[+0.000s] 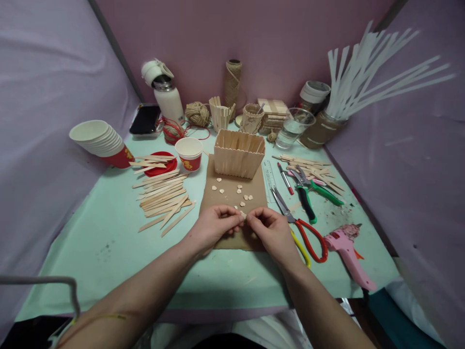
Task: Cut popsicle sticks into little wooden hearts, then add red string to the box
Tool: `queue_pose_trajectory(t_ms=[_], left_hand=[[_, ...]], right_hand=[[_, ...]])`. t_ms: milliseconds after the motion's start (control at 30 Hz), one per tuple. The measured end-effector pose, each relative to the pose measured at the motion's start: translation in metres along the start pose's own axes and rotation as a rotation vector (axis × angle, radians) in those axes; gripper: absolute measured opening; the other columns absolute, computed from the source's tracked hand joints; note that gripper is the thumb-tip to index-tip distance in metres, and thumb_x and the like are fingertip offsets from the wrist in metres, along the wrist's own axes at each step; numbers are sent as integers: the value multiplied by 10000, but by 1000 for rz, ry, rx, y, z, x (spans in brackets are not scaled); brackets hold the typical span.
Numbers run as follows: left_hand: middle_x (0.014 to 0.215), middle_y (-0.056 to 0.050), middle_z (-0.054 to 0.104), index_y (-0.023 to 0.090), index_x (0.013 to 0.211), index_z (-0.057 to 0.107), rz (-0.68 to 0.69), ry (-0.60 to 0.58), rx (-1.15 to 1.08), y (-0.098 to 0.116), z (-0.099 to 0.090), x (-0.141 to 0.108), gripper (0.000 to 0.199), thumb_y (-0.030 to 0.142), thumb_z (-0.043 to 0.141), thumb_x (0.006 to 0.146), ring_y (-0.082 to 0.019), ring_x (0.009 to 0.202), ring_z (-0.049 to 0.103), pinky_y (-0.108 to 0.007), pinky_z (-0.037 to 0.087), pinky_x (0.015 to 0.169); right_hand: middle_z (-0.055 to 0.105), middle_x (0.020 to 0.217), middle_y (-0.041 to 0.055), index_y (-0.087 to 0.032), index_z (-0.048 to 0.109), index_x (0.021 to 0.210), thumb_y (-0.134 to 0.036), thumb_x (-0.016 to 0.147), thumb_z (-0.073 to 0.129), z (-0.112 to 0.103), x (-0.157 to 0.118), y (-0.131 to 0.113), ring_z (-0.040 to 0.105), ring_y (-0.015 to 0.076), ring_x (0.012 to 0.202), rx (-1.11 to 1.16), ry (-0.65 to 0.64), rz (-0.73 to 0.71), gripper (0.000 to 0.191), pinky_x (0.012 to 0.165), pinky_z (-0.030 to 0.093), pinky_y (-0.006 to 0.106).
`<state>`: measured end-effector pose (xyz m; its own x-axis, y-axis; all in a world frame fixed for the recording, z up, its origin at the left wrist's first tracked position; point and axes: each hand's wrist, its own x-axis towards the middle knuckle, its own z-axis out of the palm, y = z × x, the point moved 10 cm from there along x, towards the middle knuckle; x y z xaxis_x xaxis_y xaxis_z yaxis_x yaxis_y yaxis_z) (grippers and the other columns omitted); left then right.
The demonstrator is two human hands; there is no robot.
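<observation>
Over the front of a brown cardboard sheet [238, 194], my left hand [220, 224] pinches a small pale wooden chip [243, 215] between thumb and forefinger. The fingertips of my right hand [267, 225] are closed too and meet the chip's right side. Part of the chip is hidden by the fingers. Several similar small wooden chips, some heart-like in outline, are scattered on the cardboard, among them a loose chip [239, 191]. Behind them stands an upright rectangular box made of craft sticks [238, 157].
Craft sticks [163, 196] lie at left beside a paper cup [189, 155]. At right are red-handled scissors [312, 237], green-handled cutters [308, 194], a marker [285, 178] and a pink glue gun [348, 252]. A cup of water [290, 131] and twine [198, 114] stand behind.
</observation>
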<state>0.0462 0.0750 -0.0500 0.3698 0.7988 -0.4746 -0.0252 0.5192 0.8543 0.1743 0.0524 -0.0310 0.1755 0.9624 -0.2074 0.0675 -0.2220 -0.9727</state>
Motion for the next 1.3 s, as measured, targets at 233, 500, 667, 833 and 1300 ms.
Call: queue_pose_trajectory(t_ms=[233, 500, 667, 833, 1300], left_hand=[[596, -3, 601, 138, 715, 679, 10, 15, 19, 0, -3, 1, 213, 316, 762, 633, -82, 538, 510, -207, 377, 504], [612, -6, 625, 143, 689, 684, 4, 17, -6, 1, -2, 0, 198, 302, 773, 612, -81, 540, 516, -216, 394, 523], [610, -10, 626, 134, 677, 682, 0, 7, -11, 1, -1, 0, 201, 304, 775, 623, -75, 533, 510, -212, 391, 519], [649, -39, 649, 127, 708, 703, 0, -32, 34, -1, 2, 1, 231, 348, 756, 666, -81, 537, 509, -214, 373, 494], [674, -35, 660, 116, 713, 695, -32, -42, 69, -2, 0, 0, 229, 341, 734, 689, -68, 536, 512, -201, 390, 504]], right_hand=[[594, 560, -11, -172, 622, 648, -351, 708, 668, 0, 0, -1, 478, 106, 497, 6, 1, -7, 194, 453, 373, 211], [601, 572, -8, -175, 622, 655, -351, 711, 665, 1, 1, -1, 475, 108, 499, 5, -8, -11, 190, 455, 371, 214], [597, 589, -5, -171, 622, 677, -355, 731, 657, 1, 1, 2, 464, 105, 507, 9, -12, -13, 195, 456, 362, 212], [606, 608, -8, -175, 615, 685, -348, 735, 644, 0, 1, 3, 470, 106, 510, -1, -9, -12, 182, 472, 366, 218], [560, 536, -32, -179, 607, 682, -380, 729, 652, -3, 3, 7, 435, 99, 467, 5, 11, 0, 212, 468, 343, 228]])
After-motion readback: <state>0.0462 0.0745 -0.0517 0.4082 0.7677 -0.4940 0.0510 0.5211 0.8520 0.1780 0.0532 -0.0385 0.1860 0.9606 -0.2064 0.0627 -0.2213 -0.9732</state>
